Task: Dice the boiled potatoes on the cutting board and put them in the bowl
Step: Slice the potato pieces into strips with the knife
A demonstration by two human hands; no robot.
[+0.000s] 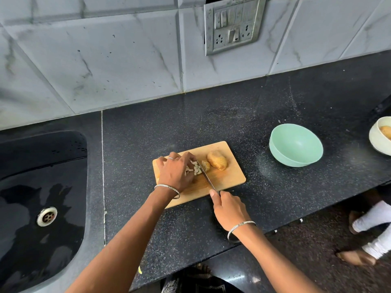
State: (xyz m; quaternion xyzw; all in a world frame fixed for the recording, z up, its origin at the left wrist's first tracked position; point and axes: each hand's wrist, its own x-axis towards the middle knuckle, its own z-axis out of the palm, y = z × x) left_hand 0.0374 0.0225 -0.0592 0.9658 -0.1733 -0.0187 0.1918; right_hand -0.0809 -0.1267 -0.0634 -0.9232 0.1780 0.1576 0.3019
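Note:
A wooden cutting board (229,176) lies on the black counter. On it sit a whole boiled potato (217,160), a smaller potato chunk (205,165) and a pile of pale diced pieces (195,168). My left hand (174,171) rests over the diced pile, its curled fingers holding the pieces against the blade. My right hand (228,209) grips the handle of a knife (206,176), whose blade runs across the board beside the pile. An empty mint-green bowl (296,144) stands to the right of the board.
A black sink (42,197) with a metal drain is at the left. A cream bowl (378,138) holding a potato sits at the right edge. Another person's feet (359,256) stand on the floor at the lower right. A tiled wall with a switch plate is behind.

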